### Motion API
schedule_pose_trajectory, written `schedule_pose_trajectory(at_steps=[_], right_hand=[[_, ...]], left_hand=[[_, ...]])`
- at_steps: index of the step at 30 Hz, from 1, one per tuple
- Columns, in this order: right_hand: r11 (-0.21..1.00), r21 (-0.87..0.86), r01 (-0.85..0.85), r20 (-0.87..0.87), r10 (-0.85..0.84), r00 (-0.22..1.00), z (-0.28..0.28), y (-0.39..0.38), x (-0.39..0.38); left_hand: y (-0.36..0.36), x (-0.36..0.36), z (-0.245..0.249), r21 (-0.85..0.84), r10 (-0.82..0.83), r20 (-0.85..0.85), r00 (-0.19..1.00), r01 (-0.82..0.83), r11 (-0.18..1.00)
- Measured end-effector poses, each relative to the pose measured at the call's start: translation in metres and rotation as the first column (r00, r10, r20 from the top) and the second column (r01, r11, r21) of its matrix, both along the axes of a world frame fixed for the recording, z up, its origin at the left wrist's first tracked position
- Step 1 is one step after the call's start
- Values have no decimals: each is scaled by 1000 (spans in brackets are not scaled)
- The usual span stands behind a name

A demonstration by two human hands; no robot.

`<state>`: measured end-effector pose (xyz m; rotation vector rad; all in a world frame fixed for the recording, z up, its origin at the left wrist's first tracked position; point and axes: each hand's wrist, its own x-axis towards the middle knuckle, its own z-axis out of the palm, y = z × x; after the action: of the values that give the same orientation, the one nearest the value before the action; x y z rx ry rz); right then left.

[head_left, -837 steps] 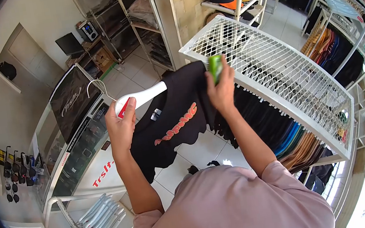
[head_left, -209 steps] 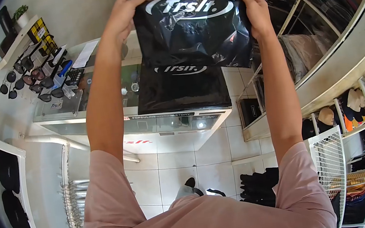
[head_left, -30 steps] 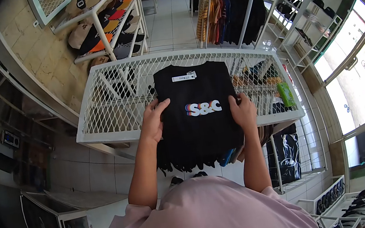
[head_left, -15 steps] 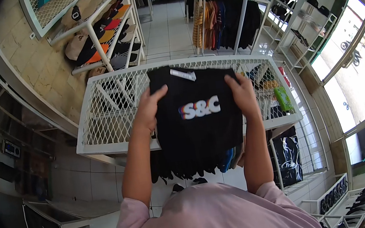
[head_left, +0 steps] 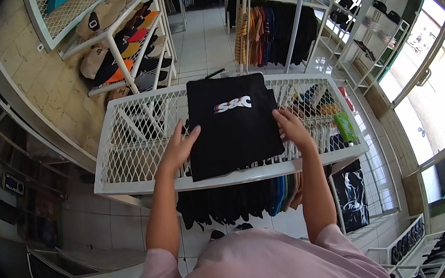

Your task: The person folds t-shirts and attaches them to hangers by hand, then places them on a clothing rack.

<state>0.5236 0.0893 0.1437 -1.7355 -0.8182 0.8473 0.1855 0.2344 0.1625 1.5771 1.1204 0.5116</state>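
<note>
A folded black T-shirt [head_left: 233,137] with a white "S&C" print lies flat on the white mesh-topped table [head_left: 143,182]. At its left edge is my left hand [head_left: 176,150], open, with thumb and fingers apart and the thumb tip at the cloth. On the opposite side my right hand [head_left: 294,130] is open too, its fingertips touching the shirt's right edge. The neck label seen earlier does not show now.
Dark garments [head_left: 226,204] hang under the table. A green packet [head_left: 345,127] lies near its right end. Beyond stand a cap rack [head_left: 122,53] at left and a clothes rail [head_left: 275,29] at right. Glass windows [head_left: 438,91] line the right side.
The T-shirt, held up between both hands before, now lies on the table with its print farther away. Both hands have lowered to its side edges and loosened.
</note>
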Motion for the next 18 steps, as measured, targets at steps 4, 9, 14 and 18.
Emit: schedule_pose_trajectory(at_steps=[4, 9, 14, 18], right_hand=[[983, 119, -141, 403, 82, 912, -15, -49, -22], [955, 72, -288, 493, 217, 843, 48, -73, -60], [903, 320, -287, 179, 240, 954, 82, -21, -21], [899, 437, 40, 115, -99, 988, 41, 70, 25]], left_hand=[[-60, -38, -12, 416, -176, -43, 983, 178, 892], [-79, -40, 12, 486, -254, -150, 955, 295, 822], [-15, -11, 63, 391, -316, 325, 891, 178, 903], [72, 35, 41, 510, 15, 165, 986, -99, 854]])
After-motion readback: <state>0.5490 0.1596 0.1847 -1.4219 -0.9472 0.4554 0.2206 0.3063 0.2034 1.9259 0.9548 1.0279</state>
